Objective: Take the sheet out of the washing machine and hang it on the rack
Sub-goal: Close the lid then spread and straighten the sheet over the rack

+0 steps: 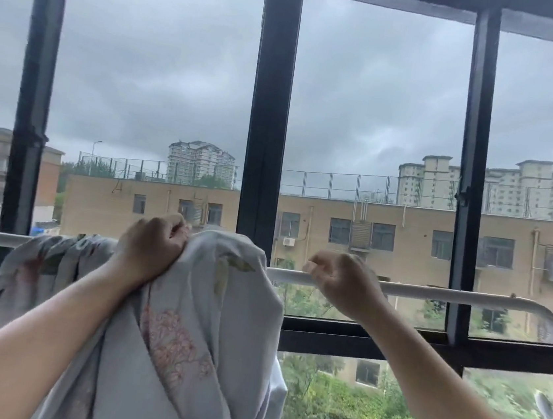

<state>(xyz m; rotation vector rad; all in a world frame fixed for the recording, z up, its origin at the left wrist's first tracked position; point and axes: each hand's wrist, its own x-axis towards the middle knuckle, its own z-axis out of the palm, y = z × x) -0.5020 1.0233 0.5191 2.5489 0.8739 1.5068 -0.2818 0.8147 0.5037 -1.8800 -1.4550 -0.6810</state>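
The pale grey floral cotton sheet (193, 320) hangs bunched over the white metal rack bar (431, 293), fisted in the left hand (152, 247). The right hand (339, 278), loosely curled (holding nothing), should take the near edge and draw it along the bare bar.

Sheet (214, 322) apparently over white rack (431, 293)

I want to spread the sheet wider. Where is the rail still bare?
Bare rail runs from the right hand to the bend at the right end. A short bare stretch shows at the far left edge. Between them it is crowded: the sheet bunches over the rail under the left hand.
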